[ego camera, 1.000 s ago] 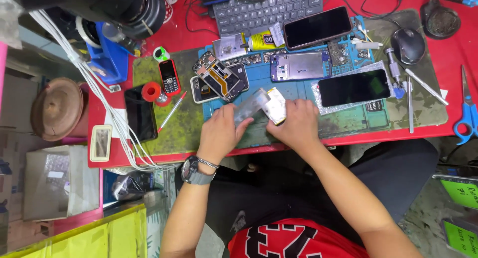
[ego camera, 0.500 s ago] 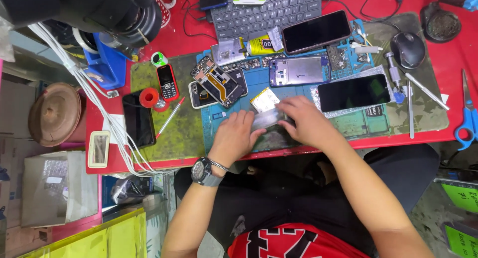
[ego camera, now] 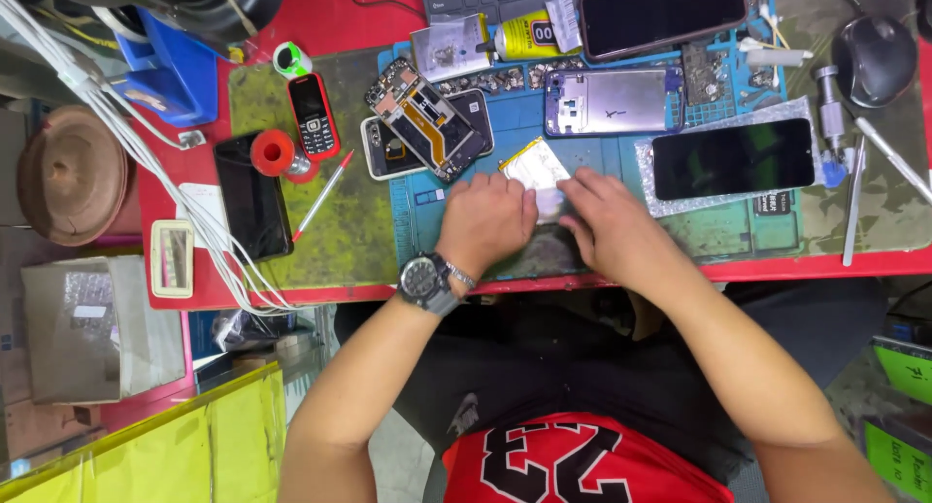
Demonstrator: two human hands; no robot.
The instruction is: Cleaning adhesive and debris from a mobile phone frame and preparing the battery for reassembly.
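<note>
Both hands on the phone at the front edge of the tabletop (ego camera: 291,17).
I see left hand (ego camera: 483,221) fingers pressed flat on the dark phone (ego camera: 544,251), silver battery (ego camera: 536,168) just above, right hand (ego camera: 614,226) fingers curled on its right side.

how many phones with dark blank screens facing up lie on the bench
3: a black smartphone at the top by the keyboard, a black smartphone on clear film at the right, and a black smartphone at the left. Others may sit hidden under the hands.
</note>
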